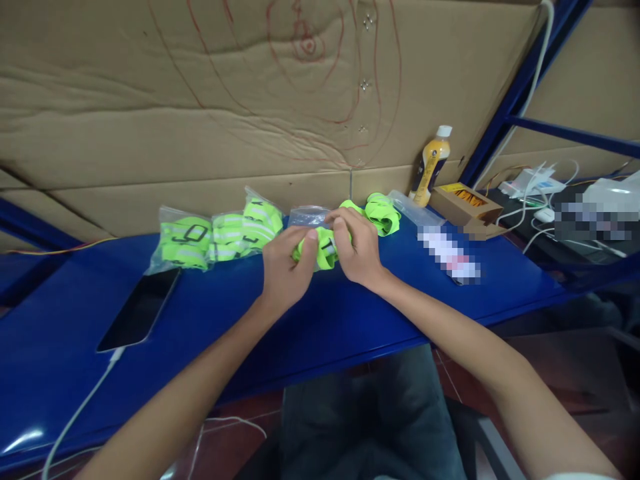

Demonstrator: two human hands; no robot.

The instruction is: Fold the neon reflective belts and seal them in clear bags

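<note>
The left hand (pixel 286 267) and right hand (pixel 361 248) are grasping a bundle of neon-yellow fabric (pixel 326 259), which is sitting between the two sets of fingers, over the bench (pixel 325 320). A clear plastic bag (pixel 311 215) is lying just beyond the fingers; bagged bundles (pixel 186 241) are resting to their left. For a neat result, both thumbs should be pressing evenly, keeping the folds compact so that no edge is springing loose.
</note>
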